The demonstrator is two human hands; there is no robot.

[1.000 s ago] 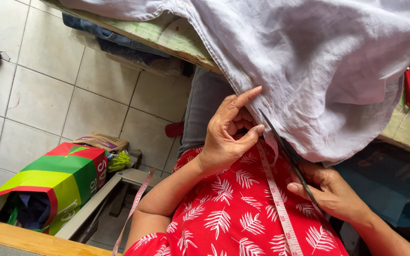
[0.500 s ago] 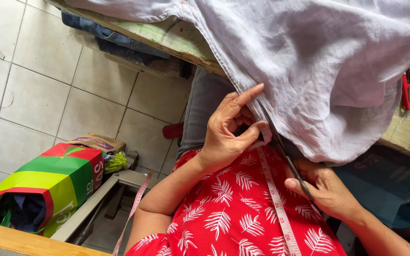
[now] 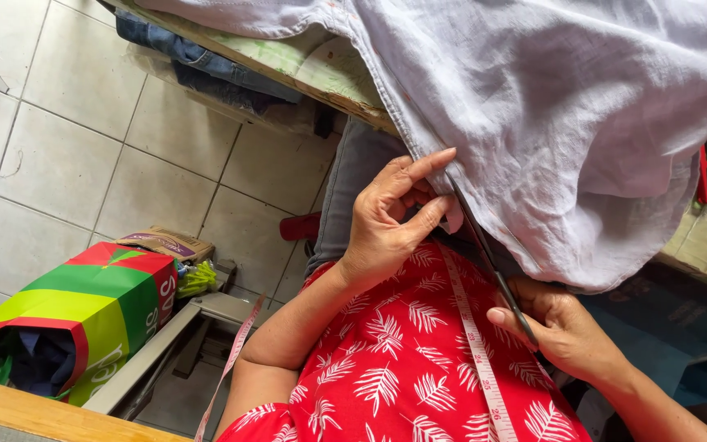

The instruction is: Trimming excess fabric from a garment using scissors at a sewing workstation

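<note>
The left hand's (image 3: 386,221) grip pinched the hem of the pale lilac garment (image 3: 566,123), thumb and fingers closed on its edge just below the table (image 3: 321,78). The right hand (image 3: 566,331) grasped dark scissors (image 3: 493,262), whose blades ran up along that edge toward the left fingers. A measuring tape (image 3: 472,336) lay over the red patterned dress (image 3: 394,368).

pale cloth (image 3: 550,123) overhanging, tiled floor (image 3: 59,155) open
</note>
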